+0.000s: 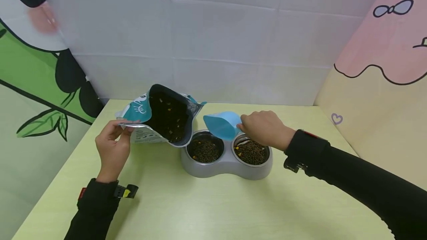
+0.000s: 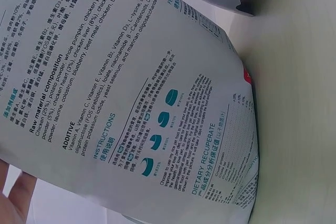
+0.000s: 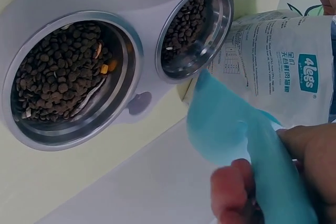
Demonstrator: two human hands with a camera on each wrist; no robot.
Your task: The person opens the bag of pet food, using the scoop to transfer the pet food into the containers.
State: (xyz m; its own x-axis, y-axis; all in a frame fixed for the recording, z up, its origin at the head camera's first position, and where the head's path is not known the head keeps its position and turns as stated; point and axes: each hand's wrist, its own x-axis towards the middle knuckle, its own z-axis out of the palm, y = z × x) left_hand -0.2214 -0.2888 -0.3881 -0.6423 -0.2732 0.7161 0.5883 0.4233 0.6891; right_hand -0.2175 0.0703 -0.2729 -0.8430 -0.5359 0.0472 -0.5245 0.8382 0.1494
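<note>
My left hand (image 1: 115, 145) pinches the near edge of an opened pet food bag (image 1: 138, 108), which is tilted so its mouth faces me and shows brown kibble inside. Printed text covers the bag's back (image 2: 136, 98) in the left wrist view. In my right hand (image 1: 265, 129) is the handle of a light blue scoop (image 1: 221, 124), held above the double pet bowl (image 1: 223, 167). Both steel bowls hold kibble; the right one's kibble (image 3: 58, 72) has a few orange bits among it. My right fingers curl round the scoop handle (image 3: 275, 171) in the right wrist view.
The pale yellow-green table (image 1: 207, 210) extends around the bowls. White cloth (image 1: 217, 47) hangs behind its far edge. Cartoon-printed panels (image 1: 50, 95) stand at the left and right sides.
</note>
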